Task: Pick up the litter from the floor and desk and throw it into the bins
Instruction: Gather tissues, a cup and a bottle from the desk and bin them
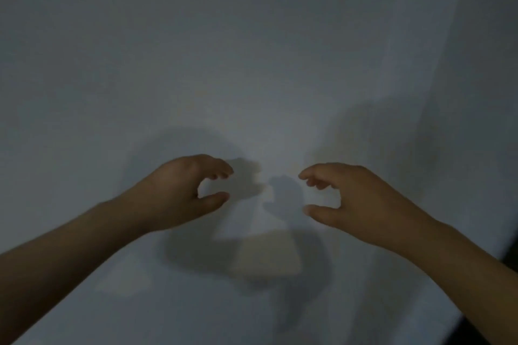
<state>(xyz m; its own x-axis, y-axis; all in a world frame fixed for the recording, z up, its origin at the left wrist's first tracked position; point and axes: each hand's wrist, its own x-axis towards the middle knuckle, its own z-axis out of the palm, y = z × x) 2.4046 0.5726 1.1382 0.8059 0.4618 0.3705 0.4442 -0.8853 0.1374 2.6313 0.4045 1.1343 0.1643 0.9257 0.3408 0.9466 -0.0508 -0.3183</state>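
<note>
Dim light. Plain pale grey-white flat surface (252,50) fills the view; whether it is desk, wall or floor cannot be told.

Left hand (182,193): back up, fingers (221,166) curled forward over the thumb (215,199), clear gap between them, nothing held.

Right hand (356,202): mirror pose, fingers (311,175) hooked above the thumb (316,210), apart, nothing held.

Fingertips of the two hands point at each other, near but not touching. Dark hand shadows (286,199) lie on the surface in the space between the fingertips.

Litter: the only candidate is a faint beige squarish patch (267,259), below both thumbs and midway between the wrists, touched by neither hand. Too blurred to tell whether it is paper or a patch of light.

Dark strip (490,325) behind the right forearm, at the surface's curved edge.
</note>
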